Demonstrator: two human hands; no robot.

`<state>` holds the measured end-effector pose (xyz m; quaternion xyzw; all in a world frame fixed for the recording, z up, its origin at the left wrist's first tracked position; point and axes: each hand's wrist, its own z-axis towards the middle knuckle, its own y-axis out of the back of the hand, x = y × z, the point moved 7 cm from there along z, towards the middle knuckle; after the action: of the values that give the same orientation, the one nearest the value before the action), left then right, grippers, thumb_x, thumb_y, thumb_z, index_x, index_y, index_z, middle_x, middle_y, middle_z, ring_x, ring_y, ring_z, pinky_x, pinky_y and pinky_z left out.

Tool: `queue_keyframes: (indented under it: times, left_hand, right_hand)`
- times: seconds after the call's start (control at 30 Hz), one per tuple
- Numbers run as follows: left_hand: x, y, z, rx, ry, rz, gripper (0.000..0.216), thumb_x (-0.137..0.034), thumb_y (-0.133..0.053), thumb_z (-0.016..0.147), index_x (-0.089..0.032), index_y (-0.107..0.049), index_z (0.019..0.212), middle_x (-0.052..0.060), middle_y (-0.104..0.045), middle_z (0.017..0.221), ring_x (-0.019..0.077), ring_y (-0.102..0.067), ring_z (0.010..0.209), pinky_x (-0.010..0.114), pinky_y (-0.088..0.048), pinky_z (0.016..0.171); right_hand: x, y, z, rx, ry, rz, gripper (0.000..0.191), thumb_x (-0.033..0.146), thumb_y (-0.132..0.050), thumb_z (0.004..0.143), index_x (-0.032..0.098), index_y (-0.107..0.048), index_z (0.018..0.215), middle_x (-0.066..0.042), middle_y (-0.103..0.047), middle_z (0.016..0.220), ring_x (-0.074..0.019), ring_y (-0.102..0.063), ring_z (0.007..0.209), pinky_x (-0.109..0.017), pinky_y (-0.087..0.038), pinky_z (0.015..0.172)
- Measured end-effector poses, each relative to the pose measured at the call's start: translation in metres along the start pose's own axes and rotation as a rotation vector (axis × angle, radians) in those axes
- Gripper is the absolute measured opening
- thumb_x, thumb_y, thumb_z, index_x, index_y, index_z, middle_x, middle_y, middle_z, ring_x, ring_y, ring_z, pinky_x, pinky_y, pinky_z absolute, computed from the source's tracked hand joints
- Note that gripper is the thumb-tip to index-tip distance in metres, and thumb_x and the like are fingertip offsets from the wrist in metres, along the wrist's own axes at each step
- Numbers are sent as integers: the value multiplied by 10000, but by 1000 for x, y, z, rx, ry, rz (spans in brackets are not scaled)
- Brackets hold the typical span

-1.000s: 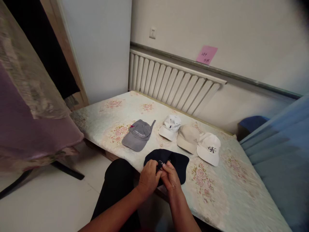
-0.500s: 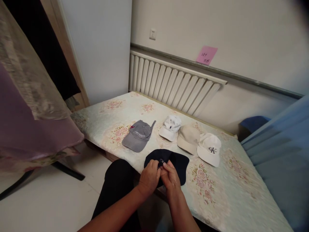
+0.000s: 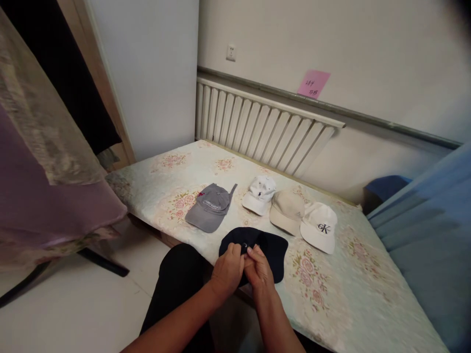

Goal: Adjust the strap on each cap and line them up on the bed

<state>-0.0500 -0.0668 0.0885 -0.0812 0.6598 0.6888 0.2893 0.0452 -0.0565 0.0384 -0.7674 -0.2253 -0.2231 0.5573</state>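
Down at the near edge of the bed (image 3: 346, 294), a dark navy cap (image 3: 270, 247) lies flat on the floral cover, and both hands meet over its nearer rim. The left hand (image 3: 227, 270) and the right hand (image 3: 259, 271) press together side by side, fingers (image 3: 251, 253) curled and pinching a small metal buckle (image 3: 245, 244) on the cap's strap, so both are clenched on the cap rather than released. Beyond it a row of four other caps rests on the same cover: a grey cap (image 3: 209, 211) to the left, then a small white cap (image 3: 259, 192), a beige cap (image 3: 286, 210) touching it, and a white logo cap (image 3: 319, 227) overlapping the beige one. Behind the bed stands a white radiator (image 3: 257, 127), and a pink note (image 3: 313, 83) is stuck to the wall above it.
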Motion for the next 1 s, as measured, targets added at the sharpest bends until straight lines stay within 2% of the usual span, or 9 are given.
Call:
queue_keyframes:
  times: [0.23, 0.43, 0.57, 0.67, 0.83, 1.0]
  left_hand:
    - [0, -5, 6, 14, -29, 47, 221, -160, -341, 933, -167, -525, 1055, 59, -570, 969, 179, -626, 850, 279, -516, 708]
    - [4, -16, 4, 30, -65, 105, 330, -125, -328, 933, -157, -473, 1228, 78, -603, 1020, 180, -648, 858, 287, -534, 715]
    - [5, -17, 2, 25, -86, 110, 368, -114, -330, 931, -159, -449, 1277, 81, -617, 1042, 170, -646, 893, 266, -526, 740]
    - [3, -11, 1, -1, -77, 111, 356, -147, -333, 939, -166, -457, 1272, 80, -618, 1030, 174, -646, 883, 264, -520, 716]
    - [-3, 0, 7, -27, -78, 121, 260, -261, -378, 944, -177, -533, 1135, 68, -609, 988, 182, -638, 856, 261, -508, 691]
    - [-1, -3, 11, 50, -68, 141, 281, -154, -357, 933, -151, -509, 1169, 90, -646, 1003, 185, -665, 846, 271, -521, 702]
  right_hand:
    - [-3, 0, 1, 12, -1, 10, 303, 79, -781, 536, 213, -590, 727, 49, -666, 687, -101, -633, 668, -213, -496, 701]
    - [-3, 6, 4, -21, 26, 11, 307, 88, -780, 541, 222, -599, 750, 60, -665, 674, -101, -637, 656, -219, -504, 688]
    - [0, 8, 4, -31, 36, -2, 318, 79, -775, 539, 215, -612, 776, 48, -677, 704, -107, -640, 669, -227, -509, 676]
    - [1, 6, 3, -24, 33, -11, 316, 83, -768, 556, 208, -622, 807, 33, -684, 729, -111, -642, 680, -228, -510, 665]
    - [0, 6, 3, -27, 43, -8, 281, 82, -759, 570, 217, -608, 765, 22, -674, 730, -127, -645, 687, -242, -518, 656]
    - [-3, 6, 2, -13, 37, 4, 297, 75, -769, 560, 224, -599, 753, 39, -666, 712, -108, -633, 659, -231, -514, 663]
